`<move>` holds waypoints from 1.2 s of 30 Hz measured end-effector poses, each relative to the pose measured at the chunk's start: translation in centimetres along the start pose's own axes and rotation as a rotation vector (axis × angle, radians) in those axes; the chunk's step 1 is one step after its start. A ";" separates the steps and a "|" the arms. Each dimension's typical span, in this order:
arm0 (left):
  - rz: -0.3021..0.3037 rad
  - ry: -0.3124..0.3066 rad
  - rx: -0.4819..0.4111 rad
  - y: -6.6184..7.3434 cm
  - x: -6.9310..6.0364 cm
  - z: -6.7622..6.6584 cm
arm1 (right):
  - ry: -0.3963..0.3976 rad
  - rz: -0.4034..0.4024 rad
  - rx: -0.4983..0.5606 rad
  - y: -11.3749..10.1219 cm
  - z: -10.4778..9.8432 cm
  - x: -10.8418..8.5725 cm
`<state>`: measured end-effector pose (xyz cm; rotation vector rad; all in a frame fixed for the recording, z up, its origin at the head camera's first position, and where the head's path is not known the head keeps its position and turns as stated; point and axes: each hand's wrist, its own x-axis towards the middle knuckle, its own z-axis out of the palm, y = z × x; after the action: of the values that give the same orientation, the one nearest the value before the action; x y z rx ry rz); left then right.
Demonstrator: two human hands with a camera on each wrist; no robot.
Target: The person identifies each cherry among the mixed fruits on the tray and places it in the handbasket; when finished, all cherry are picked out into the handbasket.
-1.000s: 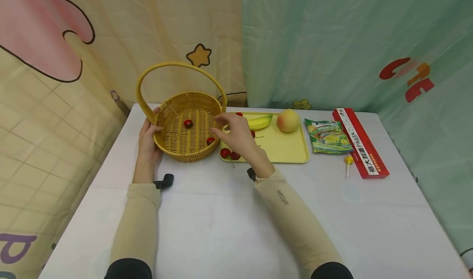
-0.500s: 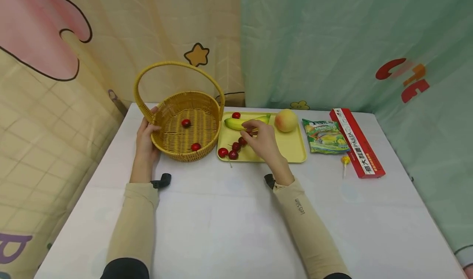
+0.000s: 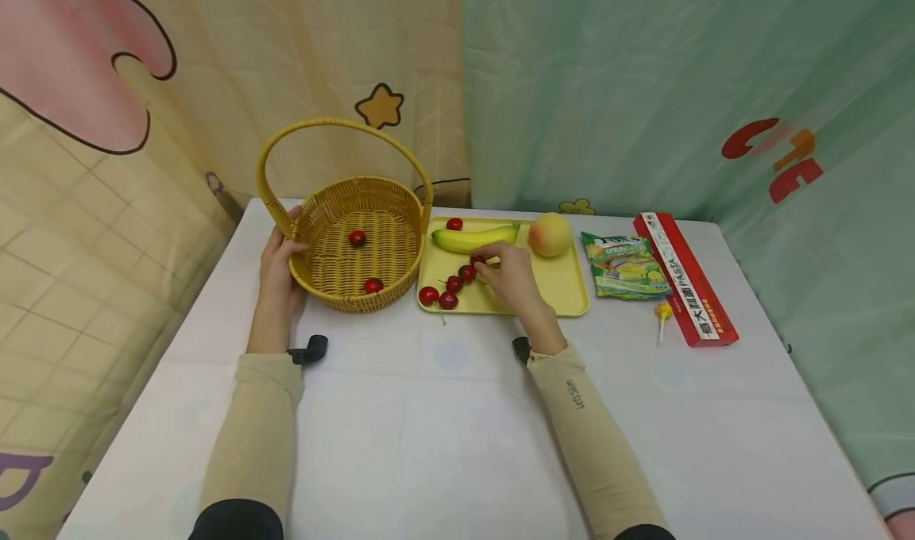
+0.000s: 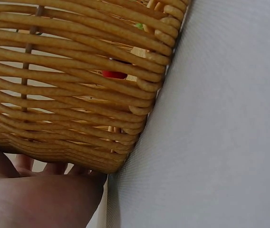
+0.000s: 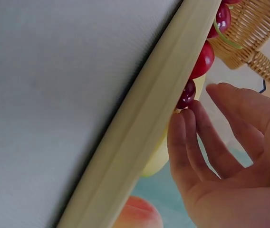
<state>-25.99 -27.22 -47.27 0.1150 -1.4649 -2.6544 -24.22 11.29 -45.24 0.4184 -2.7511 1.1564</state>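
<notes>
1. The right hand point(image 3: 513, 274) reaches over the tray, thumb and fingers bent around the cherry point(image 3: 477, 260) at the far right end of a slanting row; I cannot tell whether it is pinched or only touched.
2. The left hand point(image 3: 277, 266) grips the left side of the basket point(image 3: 350, 303), thumb over the rim near the foot of the raised handle.
3. Two cherries lie apart inside the basket, one near the middle, the other nearer the front.
4. Just right of the basket is the yellow tray point(image 3: 557, 290). The row of cherries runs to its front left corner, and another cherry point(image 3: 453, 224) sits behind the banana point(image 3: 465, 241).
5. The peach point(image 3: 550, 234) rests at the tray's back right.
6. Farther right on the white table point(image 3: 429, 421) lie a green bag point(image 3: 624, 268), a lollipop point(image 3: 663, 311) and a red pasta box point(image 3: 686, 278).
</notes>
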 end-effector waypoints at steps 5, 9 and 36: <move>-0.002 0.005 -0.004 0.0 -0.1 0.0 | -0.050 -0.005 -0.073 0.1 0.2 0.0; 0.001 0.002 -0.002 0.1 -0.1 0.1 | -0.055 -0.015 -0.104 0.1 0.2 -0.1; -0.031 -0.004 -0.017 0.1 0.0 0.1 | 0.064 -0.078 0.048 -2.2 -1.0 -0.1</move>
<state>-25.95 -27.25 -47.11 0.1326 -1.4527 -2.6923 -23.50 10.60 -43.06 0.4807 -2.6332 1.1974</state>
